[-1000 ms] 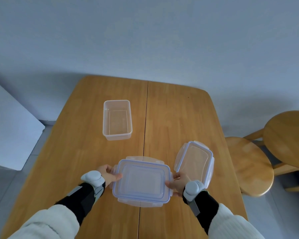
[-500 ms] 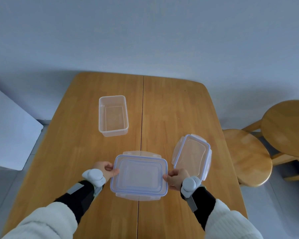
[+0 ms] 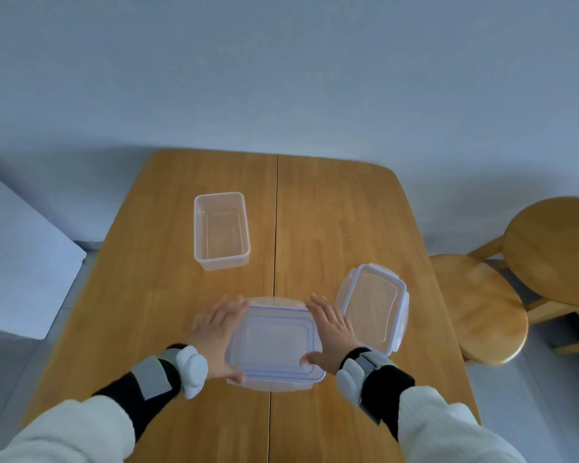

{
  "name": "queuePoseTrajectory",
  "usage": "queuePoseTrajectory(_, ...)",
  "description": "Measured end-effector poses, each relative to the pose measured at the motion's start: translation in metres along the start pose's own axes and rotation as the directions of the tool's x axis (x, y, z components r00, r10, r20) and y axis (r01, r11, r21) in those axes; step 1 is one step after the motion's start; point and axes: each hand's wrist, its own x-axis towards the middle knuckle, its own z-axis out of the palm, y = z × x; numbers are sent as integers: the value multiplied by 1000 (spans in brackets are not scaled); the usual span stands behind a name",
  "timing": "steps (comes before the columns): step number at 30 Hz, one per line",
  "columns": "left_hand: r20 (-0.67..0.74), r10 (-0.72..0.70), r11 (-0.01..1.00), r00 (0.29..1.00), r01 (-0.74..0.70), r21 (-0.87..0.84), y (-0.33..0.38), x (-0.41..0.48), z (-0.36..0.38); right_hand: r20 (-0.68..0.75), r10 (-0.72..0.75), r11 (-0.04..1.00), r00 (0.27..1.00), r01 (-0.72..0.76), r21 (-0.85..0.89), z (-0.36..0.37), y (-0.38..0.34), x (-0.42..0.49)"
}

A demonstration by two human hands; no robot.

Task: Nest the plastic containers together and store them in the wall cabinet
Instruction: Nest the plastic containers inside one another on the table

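Observation:
A large clear lidded container [image 3: 274, 342] with a blue seal line sits on the wooden table [image 3: 341, 228] near its front edge. My left hand [image 3: 216, 335] grips its left side, thumb at the near corner. My right hand [image 3: 330, 332] holds its right side, fingers stretched along the edge and thumb on the lid. A smaller clear lid [image 3: 371, 309] with blue seal and clips lies just right of my right hand. A small open clear container [image 3: 220, 230] stands farther back, left of the table's centre seam. No cabinet is in view.
Two round wooden stools stand right of the table: a lower stool [image 3: 478, 305] close to its edge and a taller stool [image 3: 555, 248] behind. A white block-like surface [image 3: 17, 269] is at the left. A plain wall [image 3: 281, 78] lies behind the table.
Both hands have slid from the container's near corners forward along its short sides, fingers now stretched toward the far edge. The view has shifted slightly; the other items have not moved.

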Motion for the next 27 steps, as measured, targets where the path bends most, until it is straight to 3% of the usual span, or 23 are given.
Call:
queuePoseTrajectory(2, 91, 79, 979, 993, -95, 183, 7, 4, 0, 100, -95, 976, 990, 112, -186, 2, -6, 1)
queuePoseTrajectory(5, 121, 98, 937, 988, -132, 323, 10, 10, 5, 188, -102, 935, 977, 159, -318, 12, -5, 2)
queuePoseTrajectory(12, 121, 86, 932, 989, -123, 342, 14, 22, -6, 200, -44, 935, 979, 110, -337, 10, -7, 14)
queuePoseTrajectory(18, 78, 99, 915, 992, -122, 385, 15, 28, 5, 112, -25, 912, 993, 68, -404, 24, -13, 16)
queuePoseTrajectory(24, 109, 119, 955, 987, -144, 260, 5, 29, 6, 157, -57, 951, 986, 102, -293, 18, -1, 18)
queuePoseTrajectory(26, 103, 94, 990, 990, -104, 92, 3, 29, 0, 159, -72, 989, 985, 92, -120, 8, 3, 19)
queuePoseTrajectory(27, 79, 55, 996, 995, -49, -77, 2, 29, -4, 118, -66, 997, 991, 62, 36, 5, 4, 20)
